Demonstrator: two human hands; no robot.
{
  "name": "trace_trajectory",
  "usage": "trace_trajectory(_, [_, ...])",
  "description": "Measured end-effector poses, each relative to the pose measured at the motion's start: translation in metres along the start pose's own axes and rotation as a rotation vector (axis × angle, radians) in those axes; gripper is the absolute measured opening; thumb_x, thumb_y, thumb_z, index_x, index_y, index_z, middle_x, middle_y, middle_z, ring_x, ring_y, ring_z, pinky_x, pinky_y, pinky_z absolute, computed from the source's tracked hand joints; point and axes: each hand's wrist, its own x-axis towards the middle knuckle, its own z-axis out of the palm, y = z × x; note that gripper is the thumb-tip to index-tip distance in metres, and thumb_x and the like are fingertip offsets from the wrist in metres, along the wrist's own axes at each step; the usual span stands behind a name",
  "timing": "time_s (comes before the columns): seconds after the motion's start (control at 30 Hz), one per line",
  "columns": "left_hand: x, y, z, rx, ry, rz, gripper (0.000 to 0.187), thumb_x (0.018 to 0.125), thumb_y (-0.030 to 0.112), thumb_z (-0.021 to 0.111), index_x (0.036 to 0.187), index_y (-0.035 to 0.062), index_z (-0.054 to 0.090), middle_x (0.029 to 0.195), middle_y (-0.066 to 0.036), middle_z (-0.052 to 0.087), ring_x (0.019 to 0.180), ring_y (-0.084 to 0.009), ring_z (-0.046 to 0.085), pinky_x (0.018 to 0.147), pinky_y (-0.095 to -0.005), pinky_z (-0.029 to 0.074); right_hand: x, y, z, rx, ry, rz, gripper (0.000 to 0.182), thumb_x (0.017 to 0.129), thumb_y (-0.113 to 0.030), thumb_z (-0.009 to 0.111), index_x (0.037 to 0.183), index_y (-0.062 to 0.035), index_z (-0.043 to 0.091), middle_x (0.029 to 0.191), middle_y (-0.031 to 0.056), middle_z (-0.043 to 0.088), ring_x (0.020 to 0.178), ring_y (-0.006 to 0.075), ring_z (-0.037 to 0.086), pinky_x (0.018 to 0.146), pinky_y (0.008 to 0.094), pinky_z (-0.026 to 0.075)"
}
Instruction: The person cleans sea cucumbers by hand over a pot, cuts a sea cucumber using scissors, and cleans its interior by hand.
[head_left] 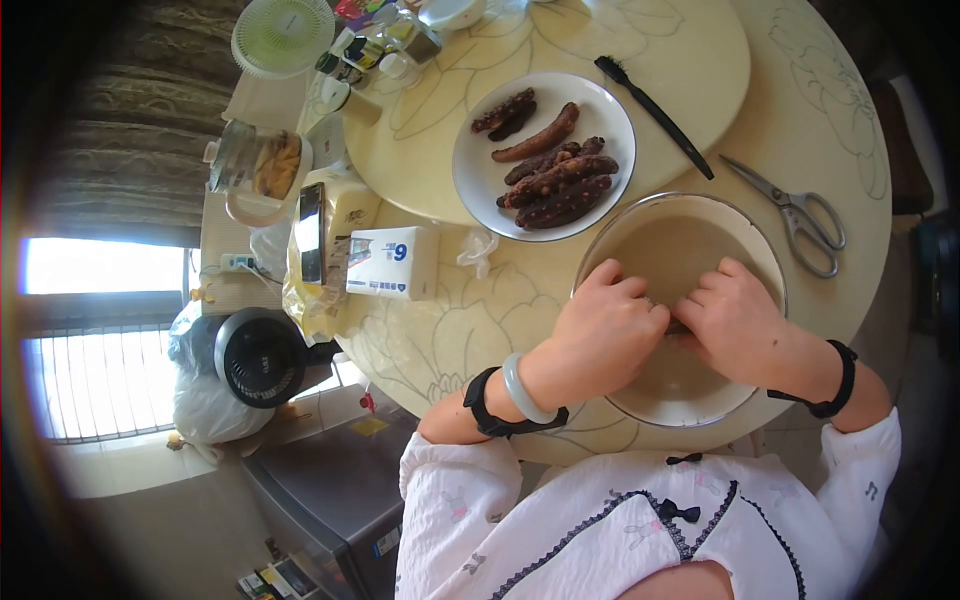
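Observation:
Over a wide cream basin (pixel 690 400) of cloudy water, my left hand (pixel 612 325) and my right hand (pixel 735 320) meet with their fingers curled inward. Both are closed on a sea cucumber (pixel 677 327); only a small dark bit of it shows between the fingertips, the rest being hidden. Just beyond the basin stands a white plate (pixel 475 180) holding several dark brown, bumpy sea cucumbers (pixel 562 182). To the right of the plate lies a black-handled brush (pixel 660 118). Grey-handled scissors (pixel 795 210) rest open-bladed to the right of the basin.
The plate stands partly on a round raised turntable (pixel 690 50). To the left are a tissue pack (pixel 390 263), a phone (pixel 312 233), a glass kettle (pixel 262 165) and crumpled clear plastic (pixel 478 250). Small jars (pixel 400 70) and a green fan (pixel 283 37) stand at the back left.

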Motion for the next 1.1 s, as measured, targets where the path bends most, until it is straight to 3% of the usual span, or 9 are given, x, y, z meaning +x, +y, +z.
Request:
trace_trajectory(0.47, [0.0,0.001,-0.002,-0.009,0.019,-0.02,0.011,0.072,0.017,0.074,0.076,0.011,0.066,0.067,-0.002,0.061,0.077,-0.0197,0.062,0.081,-0.0361,0.044,-0.005,0.005,-0.007,-0.05,0.02,-0.006,0.009,0.075,-0.018,0.07,0.075,-0.0113,0.064,0.069,0.0019,0.064,0.076,0.0181,0.061,0.082,0.0347,0.042])
trace_trajectory(0.63, [0.0,0.001,-0.002,0.029,-0.053,-0.021,0.013,0.075,0.019,0.075,0.074,0.0103,0.064,0.066,-0.003,0.061,0.075,-0.0203,0.062,0.081,-0.0364,0.044,-0.007,0.002,-0.004,-0.04,-0.137,-0.004,0.012,0.072,-0.02,0.071,0.072,-0.0105,0.065,0.066,0.001,0.063,0.075,0.0187,0.061,0.082,0.0346,0.043])
trace_trajectory(0.87, [0.001,0.002,-0.002,0.007,-0.018,-0.035,0.015,0.077,0.02,0.075,0.076,0.0094,0.064,0.068,-0.003,0.061,0.075,-0.021,0.061,0.081,-0.0365,0.044,-0.004,0.003,-0.015,-0.095,-0.011,0.087,0.017,0.073,-0.022,0.075,0.077,-0.0098,0.063,0.071,0.0026,0.064,0.072,0.02,0.06,0.082,0.0362,0.043])
trace_trajectory(1.1, [0.0,0.002,-0.003,-0.02,-0.006,-0.054,0.017,0.077,0.021,0.076,0.08,0.0092,0.064,0.069,-0.004,0.061,0.076,-0.0215,0.061,0.081,-0.0368,0.044,-0.007,0.003,-0.003,-0.07,0.027,-0.002,0.01,0.071,-0.015,0.068,0.077,-0.0095,0.062,0.068,0.0044,0.062,0.072,0.021,0.061,0.08,0.0346,0.045])
